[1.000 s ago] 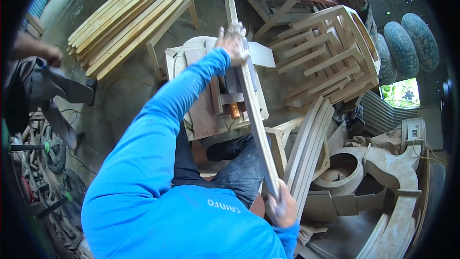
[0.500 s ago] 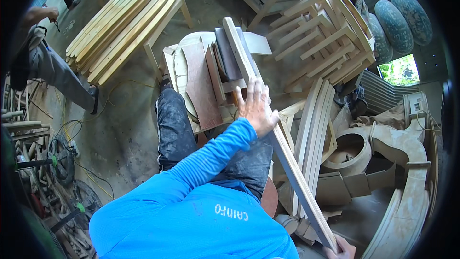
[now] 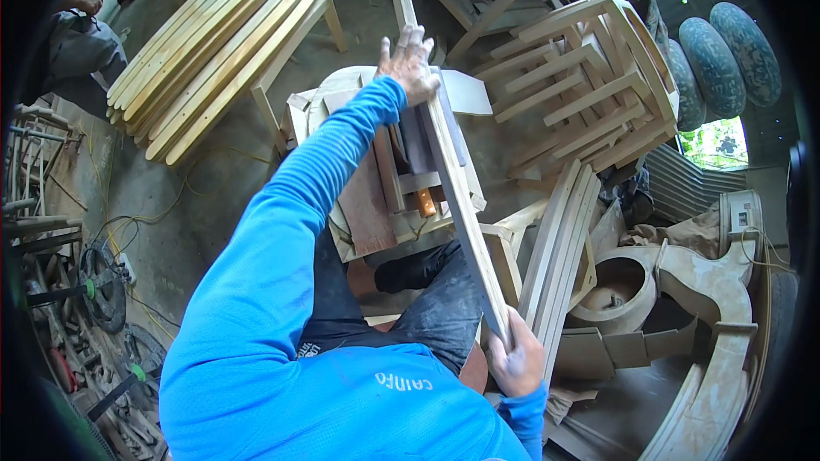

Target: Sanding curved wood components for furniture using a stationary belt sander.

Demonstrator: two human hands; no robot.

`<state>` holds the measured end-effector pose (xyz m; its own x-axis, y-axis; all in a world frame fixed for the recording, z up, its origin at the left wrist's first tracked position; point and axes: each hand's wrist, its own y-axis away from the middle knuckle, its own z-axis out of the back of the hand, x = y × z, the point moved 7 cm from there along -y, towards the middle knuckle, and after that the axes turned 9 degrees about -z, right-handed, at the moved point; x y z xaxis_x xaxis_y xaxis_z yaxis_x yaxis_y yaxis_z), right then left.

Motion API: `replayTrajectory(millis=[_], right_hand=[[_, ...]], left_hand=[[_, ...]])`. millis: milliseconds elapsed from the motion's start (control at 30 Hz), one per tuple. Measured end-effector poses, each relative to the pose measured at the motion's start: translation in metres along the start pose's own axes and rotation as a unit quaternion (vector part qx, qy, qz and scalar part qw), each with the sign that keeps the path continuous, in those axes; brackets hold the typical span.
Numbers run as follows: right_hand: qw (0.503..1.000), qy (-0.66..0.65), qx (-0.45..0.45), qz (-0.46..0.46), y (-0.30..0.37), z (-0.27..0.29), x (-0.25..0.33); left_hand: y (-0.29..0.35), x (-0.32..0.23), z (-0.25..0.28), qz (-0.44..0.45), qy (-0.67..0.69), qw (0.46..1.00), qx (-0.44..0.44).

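Observation:
A long, pale wooden slat (image 3: 459, 196) slants from the top of the view down to my lap. Its near end is gripped by my right hand (image 3: 518, 358), thumb and fingers closed round it. My left hand (image 3: 412, 68) lies on top of the slat farther along, its fingers stretched out and somewhat apart. Under the slat, a low wooden bench (image 3: 329, 90) carries a dark grey strip (image 3: 417, 149) and a brown board (image 3: 366, 205). A small orange glow shows beside the strip. My left hand partly covers the bench.
Curved slats (image 3: 226, 51) are stacked at far left, near a person's leg (image 3: 85, 51). A stacked wooden frame (image 3: 589, 85) stands at far right. More slats (image 3: 559, 248) lean beside my right hand, near a round wooden piece (image 3: 617, 290). Cables (image 3: 184, 188) cross the floor at left.
The slat has slid away from me along the bench. My right hand came up with its near end, and my left hand moved farther forward. The person at left shifted a leg back.

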<state>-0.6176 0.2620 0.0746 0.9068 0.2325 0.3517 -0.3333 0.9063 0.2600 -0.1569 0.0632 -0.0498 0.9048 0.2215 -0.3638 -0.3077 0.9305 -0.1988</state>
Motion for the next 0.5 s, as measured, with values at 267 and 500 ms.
replayTrajectory(millis=[267,500], right_hand=[[0.977,0.108,-0.093,0.156,-0.084,-0.048,0.063],[0.961,0.154,-0.144,0.180,-0.154,-0.073,0.106]], left_hand=[[-0.094,0.070,0.022,-0.014,-0.047,0.998,-0.050],[-0.137,0.093,0.071,0.030,0.038,0.996,-0.073]])
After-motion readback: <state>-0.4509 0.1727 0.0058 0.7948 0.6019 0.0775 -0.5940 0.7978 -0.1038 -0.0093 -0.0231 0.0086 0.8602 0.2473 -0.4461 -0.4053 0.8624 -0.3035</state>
